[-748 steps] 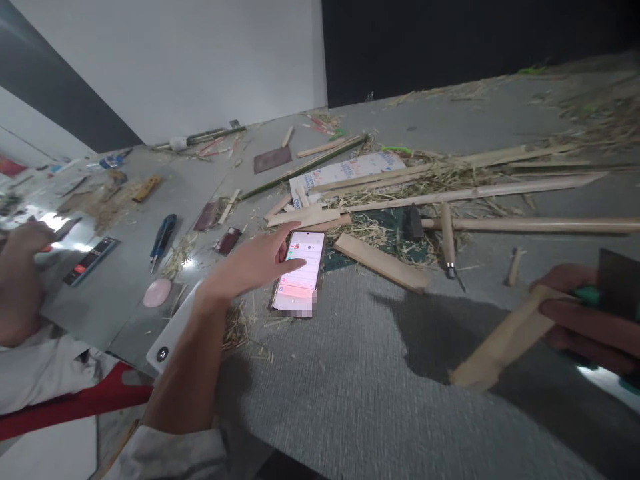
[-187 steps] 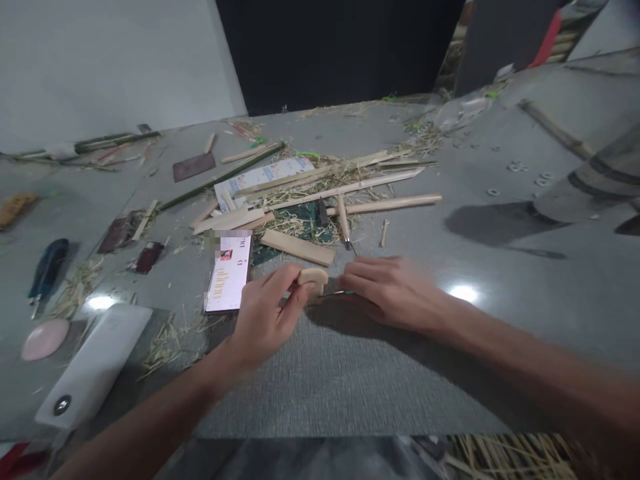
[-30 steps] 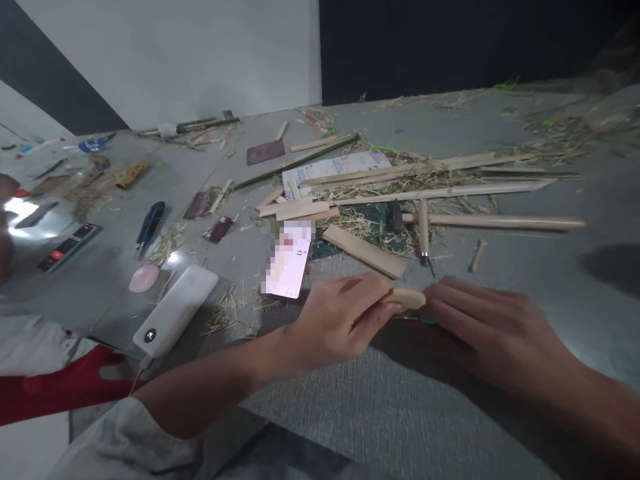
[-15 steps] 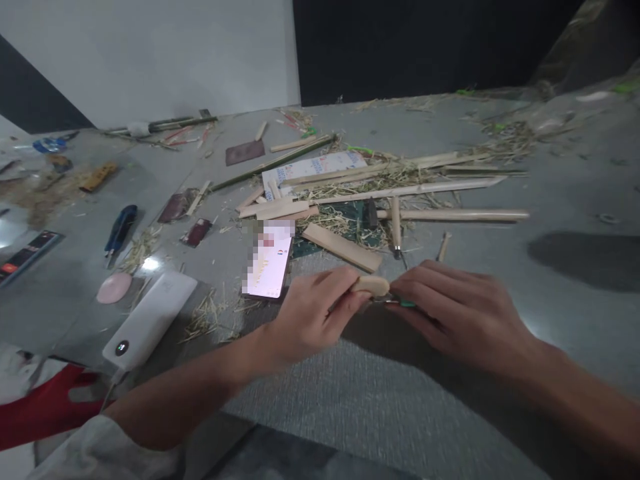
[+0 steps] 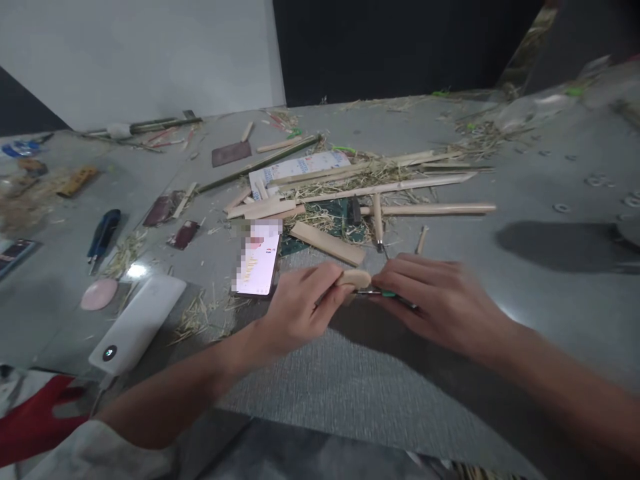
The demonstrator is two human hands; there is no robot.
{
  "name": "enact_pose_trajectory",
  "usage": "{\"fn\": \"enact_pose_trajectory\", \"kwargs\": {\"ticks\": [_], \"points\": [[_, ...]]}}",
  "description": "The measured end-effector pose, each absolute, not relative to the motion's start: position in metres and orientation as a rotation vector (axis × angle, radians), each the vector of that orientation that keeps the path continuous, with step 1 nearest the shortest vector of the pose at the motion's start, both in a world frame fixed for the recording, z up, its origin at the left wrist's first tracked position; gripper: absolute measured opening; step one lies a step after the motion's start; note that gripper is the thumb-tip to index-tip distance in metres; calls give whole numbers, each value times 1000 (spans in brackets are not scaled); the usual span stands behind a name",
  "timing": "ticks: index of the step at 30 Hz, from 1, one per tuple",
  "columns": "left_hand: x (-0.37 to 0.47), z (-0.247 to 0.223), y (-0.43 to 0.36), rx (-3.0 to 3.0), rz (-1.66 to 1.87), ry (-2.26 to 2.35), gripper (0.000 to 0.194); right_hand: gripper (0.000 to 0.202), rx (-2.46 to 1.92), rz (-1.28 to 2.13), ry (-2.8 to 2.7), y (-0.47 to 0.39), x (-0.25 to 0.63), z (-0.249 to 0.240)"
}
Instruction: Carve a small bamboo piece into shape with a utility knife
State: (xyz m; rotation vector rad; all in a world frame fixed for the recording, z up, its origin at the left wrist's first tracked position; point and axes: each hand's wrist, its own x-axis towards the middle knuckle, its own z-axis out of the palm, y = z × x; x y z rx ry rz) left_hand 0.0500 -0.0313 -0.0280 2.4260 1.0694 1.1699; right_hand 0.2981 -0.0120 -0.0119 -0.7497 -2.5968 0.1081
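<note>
The left hand [image 5: 300, 310] pinches a short, pale bamboo piece [image 5: 354, 278] between thumb and curled fingers, holding it just above the grey mat [image 5: 350, 387]. The right hand [image 5: 440, 303] is closed around a thin tool with a green handle [image 5: 389, 294], its metal tip touching the underside of the bamboo piece. A lit phone [image 5: 257, 267] lies just left of the left hand, with a white power bank [image 5: 137, 323] farther left. Behind the hands, near them, lie a flat bamboo slat [image 5: 327, 243], a wooden-handled chisel [image 5: 379, 220] and long bamboo strips [image 5: 385, 190] among loose shavings.
</note>
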Motion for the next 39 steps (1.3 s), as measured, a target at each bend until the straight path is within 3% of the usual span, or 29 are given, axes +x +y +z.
{"fn": "enact_pose_trajectory", "kwargs": {"ticks": [26, 32, 39], "points": [[51, -29, -32, 2352, 1218, 1052, 22, 11, -746, 61, -2719, -12, 300, -27], [50, -29, -33, 2356, 1188, 1056, 19, 2, -717, -4, -2540, -11, 297, -21], [51, -28, -33, 2363, 1178, 1111, 22, 13, -764, 41, -2705, -13, 297, -29]]}}
